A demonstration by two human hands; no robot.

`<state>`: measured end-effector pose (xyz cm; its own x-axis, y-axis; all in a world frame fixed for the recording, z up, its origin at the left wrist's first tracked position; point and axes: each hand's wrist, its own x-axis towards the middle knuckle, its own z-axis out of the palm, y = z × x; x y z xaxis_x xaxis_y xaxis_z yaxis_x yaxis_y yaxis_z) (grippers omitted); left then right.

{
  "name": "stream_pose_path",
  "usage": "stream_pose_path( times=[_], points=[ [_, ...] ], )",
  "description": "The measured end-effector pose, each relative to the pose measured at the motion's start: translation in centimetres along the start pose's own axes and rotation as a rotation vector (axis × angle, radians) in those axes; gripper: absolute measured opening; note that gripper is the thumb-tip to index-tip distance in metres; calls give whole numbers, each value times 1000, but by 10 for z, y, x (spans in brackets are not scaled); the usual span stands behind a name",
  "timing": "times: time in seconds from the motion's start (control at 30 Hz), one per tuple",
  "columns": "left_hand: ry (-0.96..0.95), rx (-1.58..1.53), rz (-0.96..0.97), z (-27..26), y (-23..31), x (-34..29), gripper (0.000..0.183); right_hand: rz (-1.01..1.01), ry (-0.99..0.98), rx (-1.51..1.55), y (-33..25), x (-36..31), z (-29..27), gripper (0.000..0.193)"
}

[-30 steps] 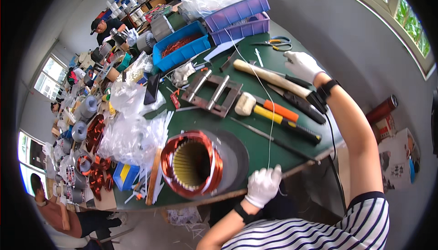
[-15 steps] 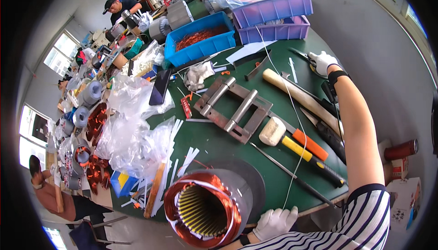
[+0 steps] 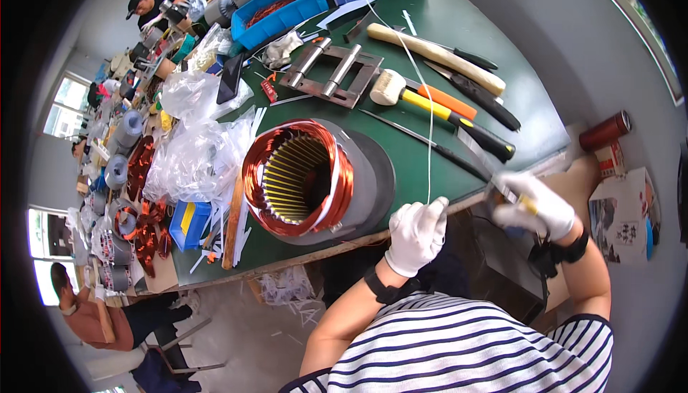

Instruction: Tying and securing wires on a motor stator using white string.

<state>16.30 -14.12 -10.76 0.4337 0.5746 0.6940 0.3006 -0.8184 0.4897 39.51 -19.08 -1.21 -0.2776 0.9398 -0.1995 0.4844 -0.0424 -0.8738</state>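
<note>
My gloved left hand (image 3: 417,237) pinches the end of a thin white cord (image 3: 430,135) at the table's near edge. From there the cord runs up over the tools toward the purple bins. Beside it, my gloved right hand (image 3: 536,207) is closed on a pair of scissors (image 3: 478,154), blurred by motion, their blades pointing toward the table. Left of my left hand stands a grey motor stator (image 3: 358,181), its copper windings (image 3: 340,178) facing up and its slots lined in yellow.
Behind the hands lie a mallet (image 3: 388,87), a long wooden handle (image 3: 437,56), a thin pointed rod (image 3: 423,144) and a steel frame (image 3: 333,70). Plastic bags (image 3: 197,156), a phone (image 3: 230,78) and a blue bin (image 3: 279,10) are to the left. Two people work farther off.
My right hand has come back from the table's far right with the scissors, close to my left hand. My left hand has risen with the cord end. The view has shifted.
</note>
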Motion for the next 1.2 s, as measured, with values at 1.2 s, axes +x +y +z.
stream_pose_path(
  times=[1.2],
  points=[
    [-140,-38,-386,-38,35,66,16,-335,659,-240,2,47,42,34]
  ],
)
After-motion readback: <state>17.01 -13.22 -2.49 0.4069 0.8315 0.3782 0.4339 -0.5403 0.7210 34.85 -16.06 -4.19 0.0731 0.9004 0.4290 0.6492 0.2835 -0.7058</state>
